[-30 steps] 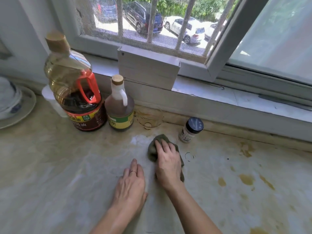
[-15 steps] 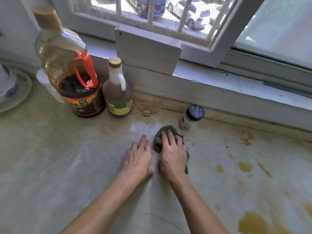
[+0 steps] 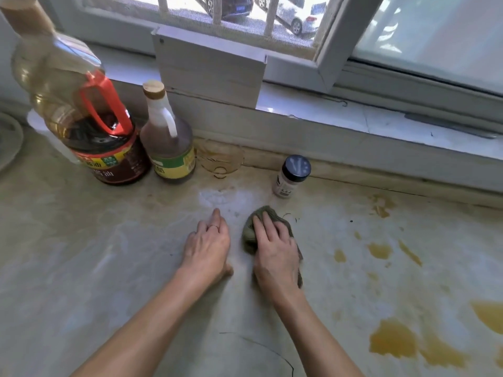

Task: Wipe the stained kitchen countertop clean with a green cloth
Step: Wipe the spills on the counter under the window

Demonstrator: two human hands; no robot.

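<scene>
Since half a sec ago the gap btw my two hands has opened: left hand [image 3: 206,248] was almost against the cloth's edge, now bare counter [image 3: 109,268] shows between them. Bottles sit lower in view, so my head's tipped too.

Green cloth [image 3: 249,238] lies bunched under my right hand [image 3: 275,254], just this side of the spice jar [image 3: 292,175] but not touching it. Its long axis runs away from me toward the window wall, roughly in line w/ my fingers. Olive edge pokes out past my fingertips, at the left, and along the outer side of my palm.

Right hand: palm down, fingers nearly straight and a bit spread, pressing the cloth flat, not curled round it. Left hand: flat on the counter, fingers together, holding nothing, prob. just bracing me.

What matters next: the yellow-brown stains [image 3: 379,250] are all to the right of the cloth, well apart from it, w/ the big puddle [image 3: 392,346] right and nearer me. Right hand is the closer one and already has the cloth, so I'd guess a sideways sweep to the right, forearm swinging out. Pale dried patch [image 3: 223,197] and ring mark [image 3: 220,159] by the vinegar bottle [image 3: 168,142] are ahead-left, also not yet done.
</scene>
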